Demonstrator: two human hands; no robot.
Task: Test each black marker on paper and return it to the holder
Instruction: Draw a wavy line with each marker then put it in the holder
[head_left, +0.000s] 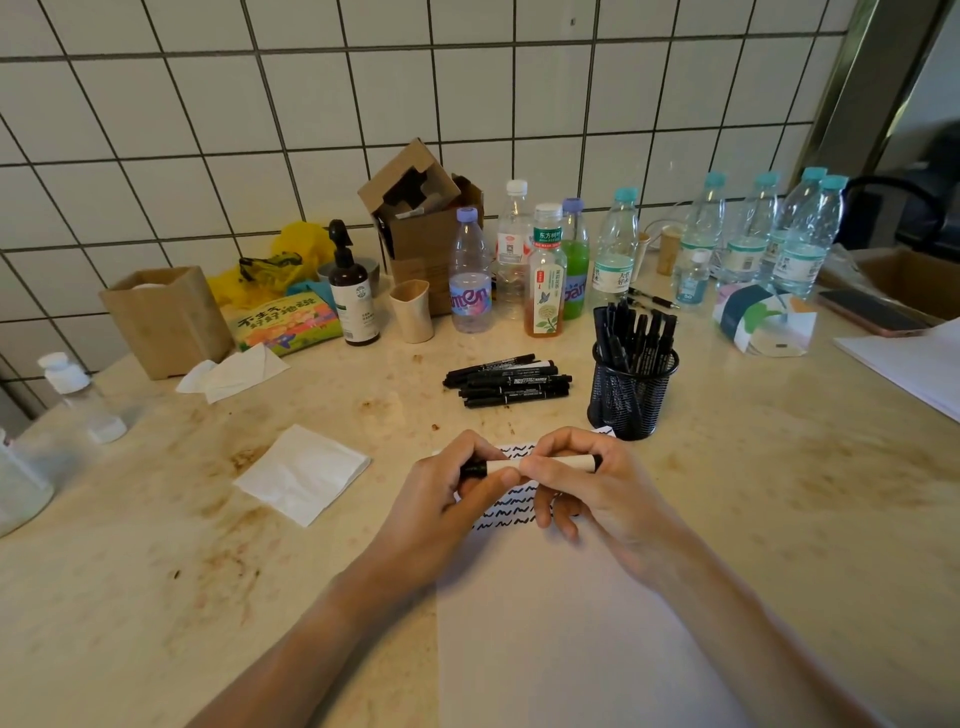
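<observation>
Both hands hold one marker level above the white paper. It has a white barrel and black ends. My left hand grips its black left end, and my right hand pinches the barrel. Rows of black squiggles mark the top of the paper under my hands. Behind them, several black markers lie in a pile on the table. A black mesh holder to the right of the pile stands full of several upright markers.
Several bottles line the back of the table, with a cardboard box, a pump bottle and a beige cup. White tissues lie at left. A phone and papers sit at right.
</observation>
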